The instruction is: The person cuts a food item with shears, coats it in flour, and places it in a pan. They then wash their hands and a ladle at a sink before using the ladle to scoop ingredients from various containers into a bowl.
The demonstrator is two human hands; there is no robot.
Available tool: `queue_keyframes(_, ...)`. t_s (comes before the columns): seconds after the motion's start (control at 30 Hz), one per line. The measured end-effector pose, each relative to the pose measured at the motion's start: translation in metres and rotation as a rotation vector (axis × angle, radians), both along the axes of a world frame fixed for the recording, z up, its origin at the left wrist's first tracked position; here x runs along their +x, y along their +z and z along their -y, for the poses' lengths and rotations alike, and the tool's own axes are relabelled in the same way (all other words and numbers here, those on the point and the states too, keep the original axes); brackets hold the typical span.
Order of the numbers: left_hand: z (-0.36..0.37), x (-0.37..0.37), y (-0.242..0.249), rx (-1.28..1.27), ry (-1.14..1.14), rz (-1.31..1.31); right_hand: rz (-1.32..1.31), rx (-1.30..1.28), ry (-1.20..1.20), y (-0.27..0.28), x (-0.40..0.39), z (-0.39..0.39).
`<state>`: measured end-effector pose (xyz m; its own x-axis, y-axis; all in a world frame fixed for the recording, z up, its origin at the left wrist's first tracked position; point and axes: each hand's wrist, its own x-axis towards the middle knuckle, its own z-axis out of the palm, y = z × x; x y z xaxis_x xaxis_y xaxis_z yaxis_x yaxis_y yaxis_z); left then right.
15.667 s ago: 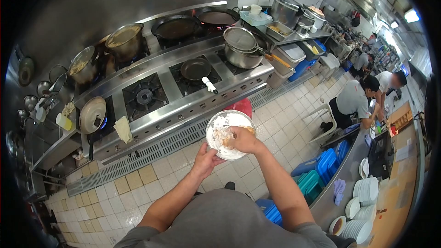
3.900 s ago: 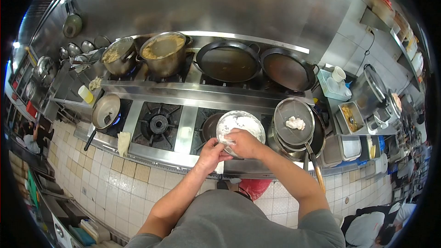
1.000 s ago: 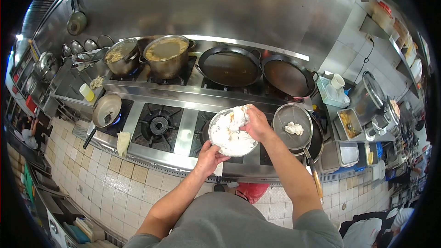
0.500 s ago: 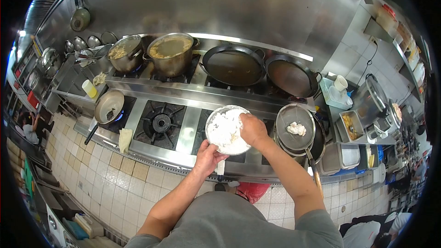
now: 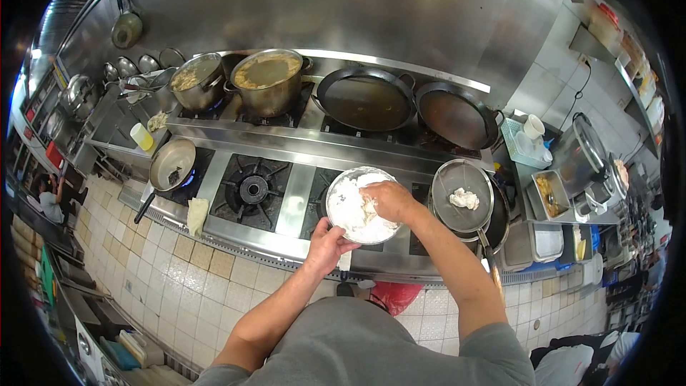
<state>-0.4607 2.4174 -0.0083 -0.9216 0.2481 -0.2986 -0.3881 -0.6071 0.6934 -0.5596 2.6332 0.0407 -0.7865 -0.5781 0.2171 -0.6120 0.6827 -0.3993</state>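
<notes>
A metal bowl (image 5: 332, 207) of white powder (image 5: 350, 204) is held over the front of the stove. My left hand (image 5: 329, 244) grips its lower-left rim. My right hand (image 5: 389, 201) reaches in from the right, its fingers down in the powder around something pale that I cannot make out. To the right, a round mesh strainer (image 5: 457, 177) rests over a dark pan, with a white-coated piece (image 5: 464, 199) lying in it.
Behind stand two pots of broth (image 5: 268, 71) (image 5: 196, 75) and two wide dark pans (image 5: 366, 100) (image 5: 457, 116). A small frying pan (image 5: 172, 164) sits over a lit burner at left, near a cloth (image 5: 197, 216). Another person (image 5: 51, 204) is at far left.
My right hand has moved left and slightly down, further over the powder. The bowl appears slightly further right, as does the rest of the view.
</notes>
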Motion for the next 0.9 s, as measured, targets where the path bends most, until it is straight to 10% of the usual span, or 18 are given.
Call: queue_keyframes(0.9,-0.01,-0.004,-0.001,-0.074,-0.051,-0.002,0.044,-0.02,0.037,-0.017,0.003,0.0)
